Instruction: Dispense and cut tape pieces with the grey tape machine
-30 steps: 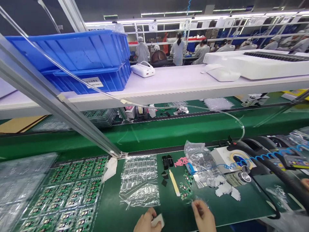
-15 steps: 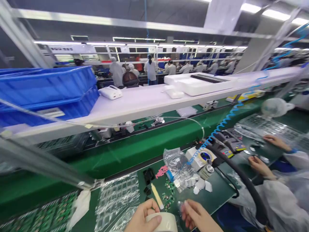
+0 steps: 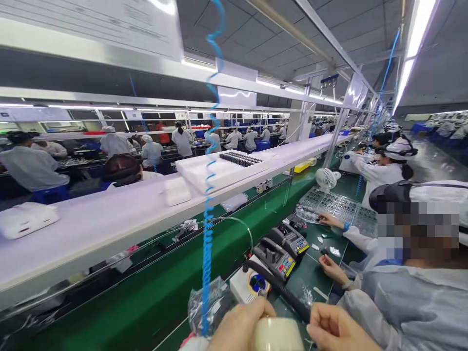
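Observation:
My left hand [image 3: 241, 329] is at the bottom of the view, wrapped around a cream roll of masking tape [image 3: 278, 335]. My right hand [image 3: 338, 329] is just to the right of the roll, with its fingers curled. Whatever these fingers may hold is hidden. Just beyond my hands lie a black rubber hose [image 3: 280, 287] and a clear plastic bag [image 3: 210, 304], with a blue coiled air line [image 3: 207, 243] hanging in front of the bag.
A seated co-worker [image 3: 398, 287] works at the right, with a hand [image 3: 331, 269] near small parts on the green bench [image 3: 307, 287]. Two black desktop machines [image 3: 281, 251] stand beyond my hands, beside a white box [image 3: 246, 287]. A white shelf [image 3: 109, 219] runs along the left.
The view has swung right and upward. The tape roll, first a small sliver in my left hand, now shows larger, and my hands have come closer together at the bottom edge.

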The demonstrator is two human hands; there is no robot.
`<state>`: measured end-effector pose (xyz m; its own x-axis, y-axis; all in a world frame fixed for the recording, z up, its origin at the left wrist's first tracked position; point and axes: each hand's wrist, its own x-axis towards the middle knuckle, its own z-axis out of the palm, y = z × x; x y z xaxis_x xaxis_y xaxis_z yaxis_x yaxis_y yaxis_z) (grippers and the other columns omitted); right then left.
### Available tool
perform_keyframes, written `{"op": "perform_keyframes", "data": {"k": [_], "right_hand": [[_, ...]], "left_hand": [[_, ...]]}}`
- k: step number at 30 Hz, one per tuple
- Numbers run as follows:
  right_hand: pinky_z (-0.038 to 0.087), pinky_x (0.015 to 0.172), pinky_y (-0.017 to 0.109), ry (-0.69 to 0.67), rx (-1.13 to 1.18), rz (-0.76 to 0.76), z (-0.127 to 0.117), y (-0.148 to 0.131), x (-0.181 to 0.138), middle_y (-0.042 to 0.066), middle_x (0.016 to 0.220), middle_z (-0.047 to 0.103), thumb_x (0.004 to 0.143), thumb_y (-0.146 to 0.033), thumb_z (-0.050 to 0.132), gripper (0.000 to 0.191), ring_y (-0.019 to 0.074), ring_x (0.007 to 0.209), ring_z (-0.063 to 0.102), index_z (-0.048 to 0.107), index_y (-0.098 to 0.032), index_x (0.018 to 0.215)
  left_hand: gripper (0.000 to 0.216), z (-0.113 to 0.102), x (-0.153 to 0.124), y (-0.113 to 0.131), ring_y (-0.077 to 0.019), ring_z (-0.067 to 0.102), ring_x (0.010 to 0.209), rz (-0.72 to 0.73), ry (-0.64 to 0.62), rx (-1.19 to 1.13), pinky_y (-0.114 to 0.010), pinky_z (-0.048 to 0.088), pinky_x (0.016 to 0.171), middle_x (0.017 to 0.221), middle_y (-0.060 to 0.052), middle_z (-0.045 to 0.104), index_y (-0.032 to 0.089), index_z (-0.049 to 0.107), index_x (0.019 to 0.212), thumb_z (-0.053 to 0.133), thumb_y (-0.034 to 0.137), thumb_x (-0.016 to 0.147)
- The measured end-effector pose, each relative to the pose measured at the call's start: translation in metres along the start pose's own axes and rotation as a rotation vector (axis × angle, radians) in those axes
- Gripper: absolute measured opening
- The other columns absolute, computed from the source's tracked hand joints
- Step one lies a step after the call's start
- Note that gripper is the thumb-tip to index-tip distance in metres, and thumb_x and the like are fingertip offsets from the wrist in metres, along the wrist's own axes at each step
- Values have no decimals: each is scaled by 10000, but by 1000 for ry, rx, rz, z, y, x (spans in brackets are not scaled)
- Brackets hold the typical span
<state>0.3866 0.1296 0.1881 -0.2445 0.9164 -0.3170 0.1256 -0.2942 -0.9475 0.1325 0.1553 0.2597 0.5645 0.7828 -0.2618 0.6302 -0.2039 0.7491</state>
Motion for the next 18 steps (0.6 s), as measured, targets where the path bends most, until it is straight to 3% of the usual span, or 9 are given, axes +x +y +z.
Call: {"op": "perform_keyframes", "data": {"k": [3, 5, 7, 10, 13, 18], "right_hand": [[298, 481, 179, 212, 44, -102, -65, -12, 28, -42, 533, 435, 673, -563, 671, 431, 39, 476, 374, 486, -176, 627], [313, 475, 177, 280, 58, -128, -96, -9, 60, -35, 552, 465, 670, -563, 670, 434, 39, 478, 388, 491, -170, 631], [321, 471, 176, 288, 64, -118, -113, 4, 101, -26, 583, 504, 664, -581, 658, 444, 39, 482, 399, 512, -161, 662], [354, 490, 192, 258, 7, -79, -118, 33, 164, -18, 603, 547, 666, -629, 596, 485, 54, 484, 428, 551, -156, 766], [377, 522, 214, 250, -84, -50, -112, 63, 213, 8, 630, 586, 711, -619, 506, 474, 72, 499, 455, 550, -150, 767], [380, 651, 283, 304, -299, -20, -107, 88, 249, 49, 672, 580, 730, -484, 518, 358, 134, 627, 490, 583, -136, 675]], "left_hand": [[297, -33, 74, 35, -173, 559, 895, 115, 237, 373, -296, 390, 743, 976, 44, 630, 293, 541, 872, 480, 105, 651], [261, -50, 127, 37, -190, 543, 916, 172, 374, 636, -358, 403, 868, 938, 8, 607, 253, 534, 838, 444, 77, 667], [328, -63, 175, 25, -209, 512, 987, 145, 442, 719, -467, 309, 1032, 957, -17, 581, 229, 533, 871, 399, 11, 666], [377, -72, 233, 1, -240, 472, 1037, 98, 454, 773, -584, 264, 1046, 1014, -49, 547, 209, 530, 936, 359, -26, 695], [344, -73, 271, -18, -235, 461, 1023, 83, 385, 831, -620, 272, 1038, 1011, -51, 527, 207, 528, 947, 408, -19, 718], [349, -72, 306, -40, -205, 466, 982, 65, 265, 908, -651, 275, 1047, 945, -35, 517, 198, 532, 866, 425, -90, 700]]}}
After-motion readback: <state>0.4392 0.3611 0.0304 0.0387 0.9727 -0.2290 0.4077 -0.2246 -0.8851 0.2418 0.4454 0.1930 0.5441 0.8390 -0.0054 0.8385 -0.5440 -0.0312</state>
